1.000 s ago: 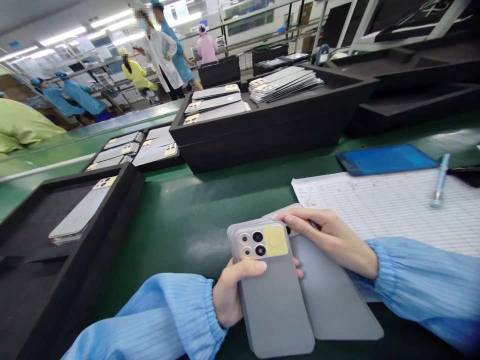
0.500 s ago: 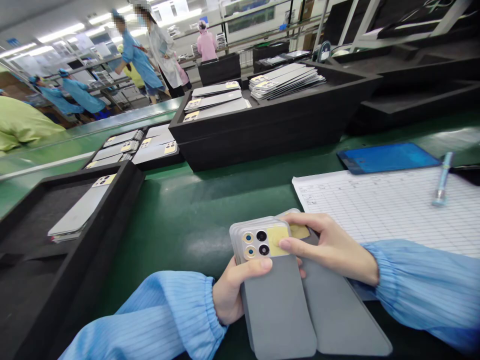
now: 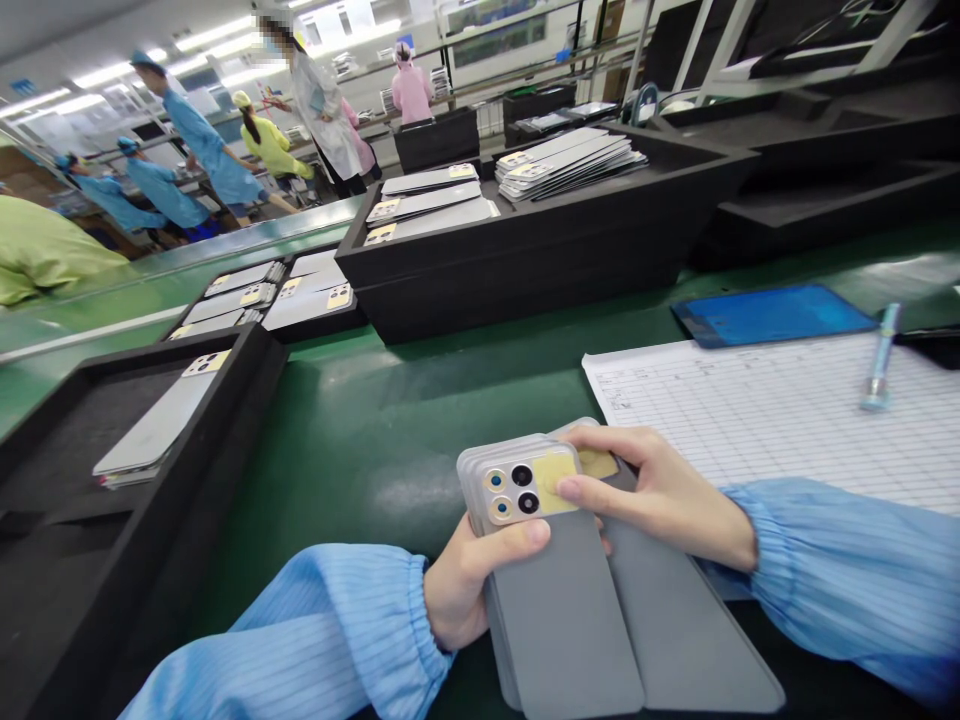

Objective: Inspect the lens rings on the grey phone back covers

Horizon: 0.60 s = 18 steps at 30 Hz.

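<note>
A small stack of grey phone back covers (image 3: pixel 559 610) lies in my left hand (image 3: pixel 480 570), which is closed around its left edge with the thumb across the top one. That top cover carries a camera block with several lens rings and a yellow film patch. Beneath and to the right, another grey back cover (image 3: pixel 690 610) is fanned out at an angle. My right hand (image 3: pixel 649 495) is closed on the upper right of the covers, its thumb on the yellow patch and its index finger along the top edge. The other right fingers are mostly hidden behind the covers.
A black tray (image 3: pixel 259 350) at left holds a stack of covers (image 3: pixel 161 420). Further back, a larger black tray (image 3: pixel 525 275) carries several stacks. To the right lie a ruled paper sheet (image 3: pixel 705 410), a blue flat panel (image 3: pixel 780 315) and a pen (image 3: pixel 881 360). People stand beyond the green table (image 3: pixel 360 420).
The top covers in my left hand have swung slightly right at their lower end, overlapping more of the cover beneath. In the background, a person in blue has walked left.
</note>
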Motion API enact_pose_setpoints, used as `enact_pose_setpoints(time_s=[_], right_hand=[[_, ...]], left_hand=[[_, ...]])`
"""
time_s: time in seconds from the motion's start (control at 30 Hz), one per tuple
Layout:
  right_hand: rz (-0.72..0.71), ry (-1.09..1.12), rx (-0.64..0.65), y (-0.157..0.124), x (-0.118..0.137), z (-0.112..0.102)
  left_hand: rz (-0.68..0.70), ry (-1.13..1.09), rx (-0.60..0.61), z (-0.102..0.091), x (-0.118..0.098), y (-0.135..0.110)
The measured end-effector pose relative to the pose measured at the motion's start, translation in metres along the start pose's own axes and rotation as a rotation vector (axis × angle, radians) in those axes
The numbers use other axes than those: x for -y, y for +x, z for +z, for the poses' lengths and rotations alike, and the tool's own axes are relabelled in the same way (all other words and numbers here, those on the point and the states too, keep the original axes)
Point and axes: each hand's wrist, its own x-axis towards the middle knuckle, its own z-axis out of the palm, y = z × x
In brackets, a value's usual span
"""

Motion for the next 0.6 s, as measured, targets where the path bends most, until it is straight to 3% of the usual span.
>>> enact_pose_setpoints(time_s=[0.33,0.5,0.6], right_hand=[[-0.003,-0.083,0.044,-0.0003,0.0067,-0.0024],[0.007,-0.131,0.01,-0.0006,0.0049,-0.0018],[-0.041,-0.255,-0.027,-0.0002,0.0053,-0.0025]], left_hand=[[0.012,-0.008,0.002,-0.0005,0.0005,0.0003],[0.032,-0.132,0.047,-0.0071,0.0041,0.0002],[-0.005,-0.212,-0.046,-0.0058,0.0035,0.0011]])
